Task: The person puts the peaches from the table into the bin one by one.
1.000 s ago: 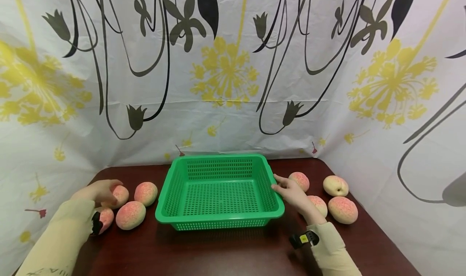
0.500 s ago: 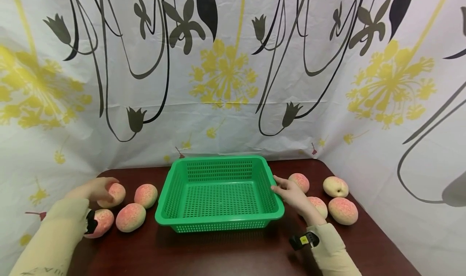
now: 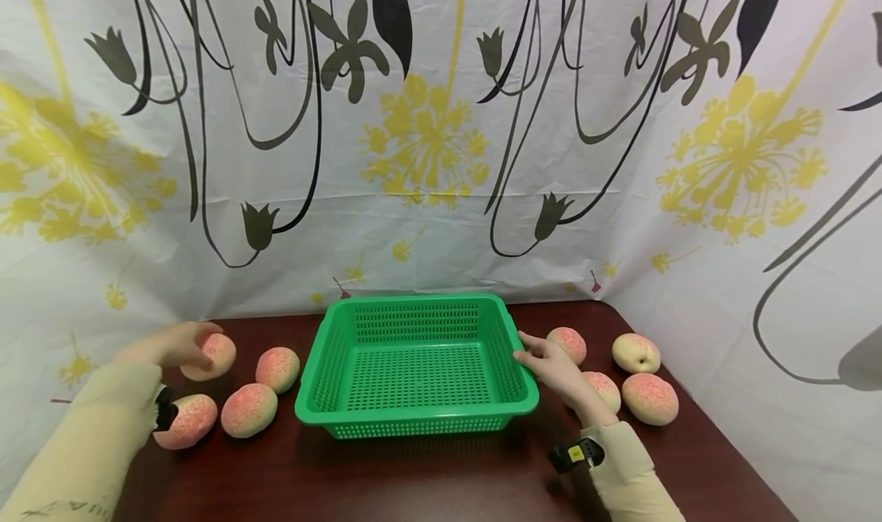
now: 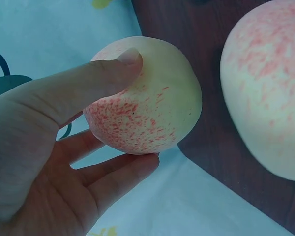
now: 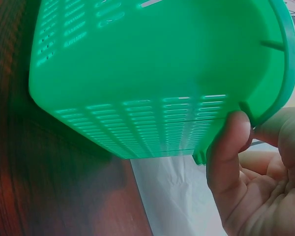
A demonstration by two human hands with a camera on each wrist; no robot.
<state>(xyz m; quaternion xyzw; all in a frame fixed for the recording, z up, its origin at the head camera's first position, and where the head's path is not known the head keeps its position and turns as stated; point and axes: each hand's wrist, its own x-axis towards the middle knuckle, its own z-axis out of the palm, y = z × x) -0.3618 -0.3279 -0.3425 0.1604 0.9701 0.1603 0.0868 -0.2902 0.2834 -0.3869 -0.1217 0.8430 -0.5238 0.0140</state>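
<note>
In the head view my left hand is at the table's far left, holding a pink-speckled peach. Seen from the left wrist, the thumb lies across the top of this peach and the fingers curl under it. A large green plastic basket with slotted walls stands in the middle of the table, nothing inside it. My right hand grips the basket's right rim. From the right wrist, fingers pinch the rim close to a corner of the green basket.
Beside the left hand lie three more peaches, one nearest the basket, one in front and one by the wrist. Several peaches rest on the right side. A patterned white curtain rises behind the dark red table.
My left hand has moved slightly left and back with the peach, away from the neighbouring peaches. The peach by the left wrist shows more fully. My right hand and the basket stay put.
</note>
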